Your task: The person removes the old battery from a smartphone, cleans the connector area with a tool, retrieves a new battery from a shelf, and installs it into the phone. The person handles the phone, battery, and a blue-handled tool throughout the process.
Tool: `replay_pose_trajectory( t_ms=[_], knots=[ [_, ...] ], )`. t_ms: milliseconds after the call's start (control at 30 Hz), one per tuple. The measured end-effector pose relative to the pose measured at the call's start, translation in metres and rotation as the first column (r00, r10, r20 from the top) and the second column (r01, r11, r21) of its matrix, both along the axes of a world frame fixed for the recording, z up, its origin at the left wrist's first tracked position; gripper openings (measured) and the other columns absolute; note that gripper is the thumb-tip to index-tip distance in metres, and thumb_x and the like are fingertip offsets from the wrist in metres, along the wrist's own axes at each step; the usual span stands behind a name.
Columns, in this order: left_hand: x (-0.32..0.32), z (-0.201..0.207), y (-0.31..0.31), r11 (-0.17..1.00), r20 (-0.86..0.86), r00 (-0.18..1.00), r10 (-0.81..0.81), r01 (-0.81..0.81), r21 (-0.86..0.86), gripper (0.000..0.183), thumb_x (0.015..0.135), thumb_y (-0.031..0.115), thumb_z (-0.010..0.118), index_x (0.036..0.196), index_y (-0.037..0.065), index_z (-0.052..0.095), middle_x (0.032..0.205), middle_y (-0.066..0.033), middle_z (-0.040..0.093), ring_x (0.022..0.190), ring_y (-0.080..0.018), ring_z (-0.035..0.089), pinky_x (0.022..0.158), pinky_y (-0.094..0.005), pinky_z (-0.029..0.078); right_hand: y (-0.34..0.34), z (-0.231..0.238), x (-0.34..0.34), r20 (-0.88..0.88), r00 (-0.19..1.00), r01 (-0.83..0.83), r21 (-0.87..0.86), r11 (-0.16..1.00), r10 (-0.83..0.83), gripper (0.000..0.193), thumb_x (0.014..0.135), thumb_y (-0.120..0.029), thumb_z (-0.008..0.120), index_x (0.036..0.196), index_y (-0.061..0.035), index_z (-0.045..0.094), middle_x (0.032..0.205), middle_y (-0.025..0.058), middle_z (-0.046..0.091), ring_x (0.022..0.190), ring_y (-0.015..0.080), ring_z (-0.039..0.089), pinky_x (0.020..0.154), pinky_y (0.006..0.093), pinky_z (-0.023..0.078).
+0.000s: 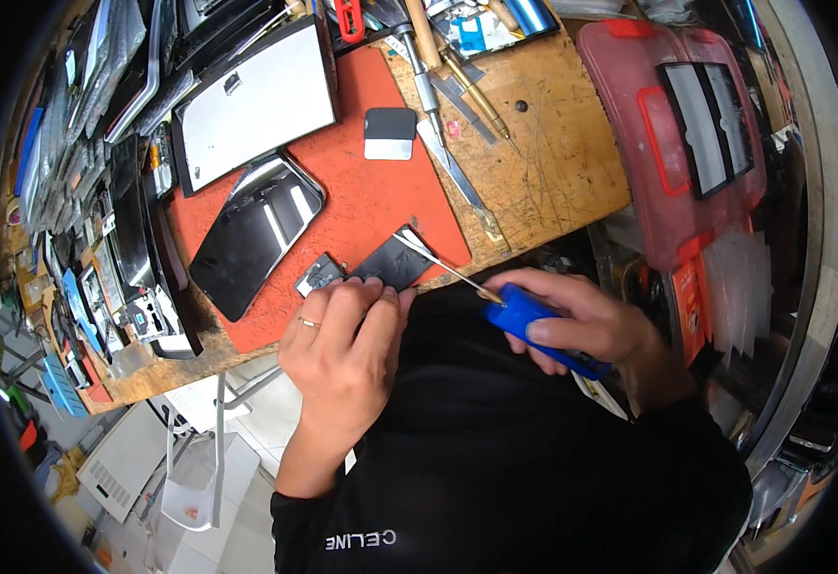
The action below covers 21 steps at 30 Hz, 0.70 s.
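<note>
Orange mat [380, 196], mid-frame: L hand [344, 344], fingers bunched at black strip [379, 260], hold unclear; R hand [586, 330] wrapped round blue tool [522, 314]. Prob. best: light touch, strip kept flat.

A translucent red case [650, 129] lies beside the wooden table [572, 134].

Left grip [342, 335] bunched (perhaps pinching); right grip [586, 323] curled.

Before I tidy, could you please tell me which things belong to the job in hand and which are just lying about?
Seemingly in the job:
- blue tool, in the right hand
- dark slab, at the left hand
- perhaps the phone nearby

Seemingly lying about:
- white panel
- red box
- brass-coloured pointed tool
</note>
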State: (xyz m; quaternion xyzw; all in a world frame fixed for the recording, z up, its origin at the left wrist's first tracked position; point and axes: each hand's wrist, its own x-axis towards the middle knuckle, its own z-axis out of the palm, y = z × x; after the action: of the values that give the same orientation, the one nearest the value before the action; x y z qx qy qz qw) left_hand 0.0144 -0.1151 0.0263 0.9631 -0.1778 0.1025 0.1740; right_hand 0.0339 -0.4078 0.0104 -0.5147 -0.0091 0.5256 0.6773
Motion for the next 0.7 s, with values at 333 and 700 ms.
replay_pose_trajectory(
  t_ms=[333,700],
  knots=[
    [0.019,-0.015,0.016,0.956,-0.009,0.968,-0.252,0.248,-0.155,0.022,0.081,0.008,0.086,0.084,0.002,0.065,0.124,-0.0179,0.073,0.115,-0.0359,0.070,0.093,-0.0492,0.057,-0.010,-0.003,0.009,-0.016,0.999,-0.039,0.035,0.999,0.040,0.066,0.109,-0.023,0.063,0.164,0.0020,0.037,0.103,0.0131,0.068,0.071,0.0135,0.068,0.061,0.0292,0.056],
    [0.020,-0.007,0.017,0.948,-0.038,0.958,-0.285,0.276,-0.155,0.021,0.079,0.007,0.086,0.083,0.001,0.067,0.124,-0.0165,0.074,0.112,-0.0344,0.072,0.093,-0.0474,0.058,-0.023,0.001,0.007,-0.045,0.997,-0.065,0.033,0.997,0.067,0.065,0.110,-0.022,0.061,0.165,0.0019,0.035,0.104,0.0136,0.068,0.071,0.0124,0.067,0.062,0.0287,0.057]
  ],
)
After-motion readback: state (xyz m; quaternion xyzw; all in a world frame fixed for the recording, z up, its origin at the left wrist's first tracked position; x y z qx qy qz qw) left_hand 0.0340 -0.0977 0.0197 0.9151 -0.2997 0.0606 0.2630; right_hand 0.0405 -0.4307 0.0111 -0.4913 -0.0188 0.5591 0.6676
